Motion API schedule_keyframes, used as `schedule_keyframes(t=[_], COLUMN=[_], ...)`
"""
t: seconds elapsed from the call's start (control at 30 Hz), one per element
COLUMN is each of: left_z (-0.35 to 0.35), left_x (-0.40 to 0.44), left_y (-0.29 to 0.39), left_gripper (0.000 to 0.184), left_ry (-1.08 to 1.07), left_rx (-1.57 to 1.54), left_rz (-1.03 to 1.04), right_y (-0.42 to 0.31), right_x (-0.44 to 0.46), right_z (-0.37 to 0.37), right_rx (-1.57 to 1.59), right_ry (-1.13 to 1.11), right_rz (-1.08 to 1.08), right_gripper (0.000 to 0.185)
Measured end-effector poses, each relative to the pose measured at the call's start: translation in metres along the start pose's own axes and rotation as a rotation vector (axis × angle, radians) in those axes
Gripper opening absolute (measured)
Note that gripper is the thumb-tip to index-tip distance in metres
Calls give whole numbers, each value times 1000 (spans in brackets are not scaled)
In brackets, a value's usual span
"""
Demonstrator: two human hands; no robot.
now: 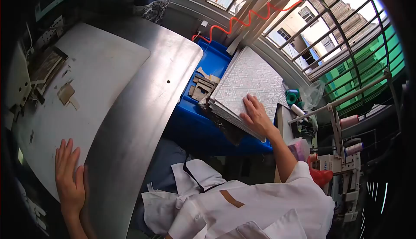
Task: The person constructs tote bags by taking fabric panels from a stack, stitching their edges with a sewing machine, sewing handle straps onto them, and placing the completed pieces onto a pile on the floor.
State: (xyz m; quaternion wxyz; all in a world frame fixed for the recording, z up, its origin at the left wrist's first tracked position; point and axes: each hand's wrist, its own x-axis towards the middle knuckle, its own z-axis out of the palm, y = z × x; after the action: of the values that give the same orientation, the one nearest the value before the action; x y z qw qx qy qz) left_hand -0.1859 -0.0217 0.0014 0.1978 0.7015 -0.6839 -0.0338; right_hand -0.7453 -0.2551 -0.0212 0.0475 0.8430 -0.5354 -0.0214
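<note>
My left hand lies flat on the left, fingers stretched out, at the edge of a white board. Nothing is in it. Beneath the board is a shiny metal tabletop. Over on the right, my right hand rests palm down on a stack of patterned light grey sheets, its fingers touching the top sheet. The stack sits on a blue plastic bin, over dark, crumpled material. Beside the stack, several grey-brown flat pieces lie in the bin.
Small tan scraps lie on the white board, near machine parts at far left. An orange coiled cord stretches towards the barred window. Thread spools and a sewing machine stand at right.
</note>
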Motion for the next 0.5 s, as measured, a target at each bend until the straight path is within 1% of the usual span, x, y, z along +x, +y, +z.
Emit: schedule_keyframes(t=[0.07,0.17,0.2,0.3,0.33,0.43,0.47,0.5], left_z=[-1,-2,-1,2,2,2,3,2], left_x=[0,-2,-4,-5,-6,-7,-7,-7], left_y=[1,0,-1,-3,-3,-3,-3,-3], left_gripper=[38,38,38,38,38,38,39,39], left_ry=[-17,-21,-19,-7,-9,-7,-6,-3], left_rx=[13,21,18,18,24,29,25,20], left_rz=[-18,-22,-24,-32,-33,-36,-37,-39], right_y=[-6,-13,-11,-2,2,13,18,19], right_x=[-2,2,4,5,6,13,16,19], right_z=[-2,-16,-18,-23,-24,-34,-45,-67], right_rx=[-53,-46,-51,17,13,238,238,303], right_ry=[25,-55,-49,-41,-39,77,82,15], right_rz=[15,22,16,-103,-105,-103,-103,39], right_gripper=[70,68,68,60,60,43,43,39])
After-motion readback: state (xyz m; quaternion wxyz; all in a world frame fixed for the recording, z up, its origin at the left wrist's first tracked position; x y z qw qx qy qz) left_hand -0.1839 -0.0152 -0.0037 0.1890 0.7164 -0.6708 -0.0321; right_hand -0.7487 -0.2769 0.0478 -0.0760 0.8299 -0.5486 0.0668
